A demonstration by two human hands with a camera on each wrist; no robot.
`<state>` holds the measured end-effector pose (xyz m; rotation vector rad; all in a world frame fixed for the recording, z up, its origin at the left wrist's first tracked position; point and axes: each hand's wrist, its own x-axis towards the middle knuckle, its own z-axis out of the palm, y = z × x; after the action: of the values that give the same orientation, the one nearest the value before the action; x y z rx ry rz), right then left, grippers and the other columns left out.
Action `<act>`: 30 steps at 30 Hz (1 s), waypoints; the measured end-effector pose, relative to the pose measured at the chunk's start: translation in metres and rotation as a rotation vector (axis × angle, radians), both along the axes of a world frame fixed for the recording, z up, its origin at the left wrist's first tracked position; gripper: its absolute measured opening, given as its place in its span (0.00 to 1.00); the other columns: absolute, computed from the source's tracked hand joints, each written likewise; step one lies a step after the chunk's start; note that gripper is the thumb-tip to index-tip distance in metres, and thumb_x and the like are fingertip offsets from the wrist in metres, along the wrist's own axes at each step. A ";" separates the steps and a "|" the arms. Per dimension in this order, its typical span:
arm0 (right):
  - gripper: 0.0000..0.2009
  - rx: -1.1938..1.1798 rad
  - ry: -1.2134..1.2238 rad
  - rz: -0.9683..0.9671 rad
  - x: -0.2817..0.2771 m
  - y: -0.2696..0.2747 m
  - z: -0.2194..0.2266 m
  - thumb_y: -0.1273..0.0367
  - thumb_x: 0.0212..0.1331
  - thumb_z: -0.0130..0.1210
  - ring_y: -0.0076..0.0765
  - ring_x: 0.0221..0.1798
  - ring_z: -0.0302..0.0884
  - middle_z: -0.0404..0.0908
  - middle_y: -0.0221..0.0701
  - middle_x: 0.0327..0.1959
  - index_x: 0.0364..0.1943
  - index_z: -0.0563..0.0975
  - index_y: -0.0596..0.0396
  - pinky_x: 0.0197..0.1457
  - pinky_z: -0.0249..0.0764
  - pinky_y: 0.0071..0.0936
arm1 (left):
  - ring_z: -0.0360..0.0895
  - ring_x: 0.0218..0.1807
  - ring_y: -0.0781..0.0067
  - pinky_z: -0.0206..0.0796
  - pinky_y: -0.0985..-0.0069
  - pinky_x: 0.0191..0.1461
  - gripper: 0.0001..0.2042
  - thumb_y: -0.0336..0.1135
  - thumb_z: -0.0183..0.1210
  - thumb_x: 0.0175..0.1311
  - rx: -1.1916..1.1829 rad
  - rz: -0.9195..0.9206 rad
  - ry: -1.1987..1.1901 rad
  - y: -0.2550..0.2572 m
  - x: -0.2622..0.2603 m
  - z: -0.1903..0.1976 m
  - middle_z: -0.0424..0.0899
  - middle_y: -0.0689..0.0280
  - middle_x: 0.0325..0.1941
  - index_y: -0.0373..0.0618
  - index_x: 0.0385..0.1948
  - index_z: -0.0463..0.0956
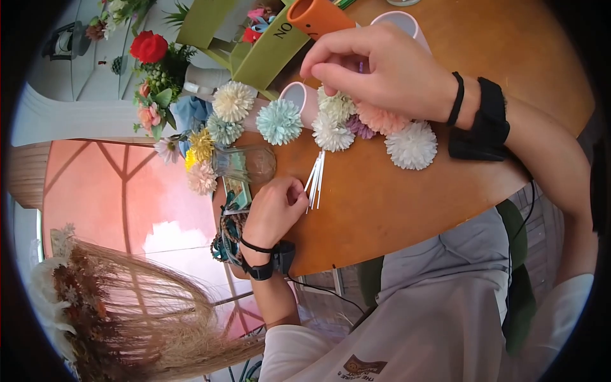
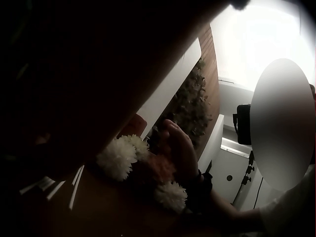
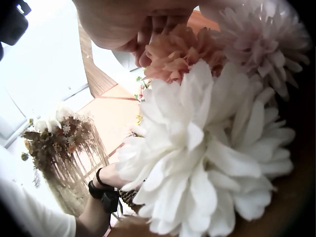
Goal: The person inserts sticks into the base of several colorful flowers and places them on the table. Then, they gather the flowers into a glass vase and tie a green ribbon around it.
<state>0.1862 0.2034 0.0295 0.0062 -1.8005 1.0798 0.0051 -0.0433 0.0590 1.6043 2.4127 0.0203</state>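
Note:
Artificial pompom flowers lie in a row across the wooden table (image 1: 382, 204) in the head view: cream (image 1: 232, 102), pale blue (image 1: 279, 122), white (image 1: 412, 145) and peach (image 1: 382, 120). Over this row hangs my right hand (image 1: 388, 70), its thumb and forefinger drawn close together above a pale cup (image 1: 294, 94). My left hand (image 1: 273, 210) is at the table's left side, fingers curled, fingertips right at a small fan of white sticks (image 1: 315, 181). Whether either hand pinches anything, I cannot tell. A large white flower (image 3: 202, 153) fills much of the right wrist view, below the curled right fingers.
A glass jar (image 1: 258, 164) stands beyond my left hand, near yellow flowers (image 1: 200, 146). Behind the row are a green box (image 1: 264, 60) and an orange cup (image 1: 318, 18). Coiled cords (image 1: 226, 239) lie by the left wrist. Dried grasses (image 1: 140, 293) hang at lower left.

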 end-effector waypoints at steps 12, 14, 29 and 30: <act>0.07 -0.062 -0.059 0.034 0.003 -0.002 0.005 0.72 0.65 0.61 0.22 0.32 0.84 0.88 0.30 0.32 0.41 0.84 0.61 0.36 0.76 0.19 | 0.78 0.28 0.83 0.69 0.81 0.33 0.03 0.27 0.61 0.61 0.061 -0.004 -0.121 0.018 0.000 0.002 0.82 0.68 0.26 0.38 0.32 0.77; 0.09 -0.008 -0.056 0.039 0.016 -0.002 0.013 0.71 0.68 0.57 0.18 0.30 0.82 0.87 0.29 0.29 0.43 0.84 0.63 0.34 0.76 0.18 | 0.78 0.26 0.80 0.69 0.79 0.32 0.04 0.26 0.62 0.59 0.181 0.024 -0.203 0.022 0.000 0.001 0.80 0.66 0.23 0.37 0.31 0.76; 0.08 0.500 -0.217 0.320 0.017 -0.005 0.020 0.74 0.64 0.63 0.14 0.23 0.78 0.87 0.27 0.28 0.45 0.83 0.62 0.25 0.69 0.14 | 0.75 0.31 0.82 0.67 0.85 0.36 0.07 0.27 0.59 0.71 0.765 -0.160 -0.918 0.038 0.028 -0.035 0.83 0.61 0.35 0.36 0.44 0.72; 0.08 0.544 -0.250 0.329 0.018 -0.007 0.022 0.74 0.64 0.63 0.15 0.24 0.79 0.87 0.28 0.29 0.44 0.84 0.63 0.26 0.70 0.15 | 0.76 0.31 0.82 0.67 0.86 0.35 0.07 0.24 0.59 0.71 0.752 -0.148 -0.950 0.036 0.028 -0.034 0.83 0.62 0.35 0.36 0.46 0.73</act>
<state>0.2039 0.1968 0.0516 0.5309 -2.3309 0.8002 0.0332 -0.0071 0.0249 1.4726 1.5653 1.4356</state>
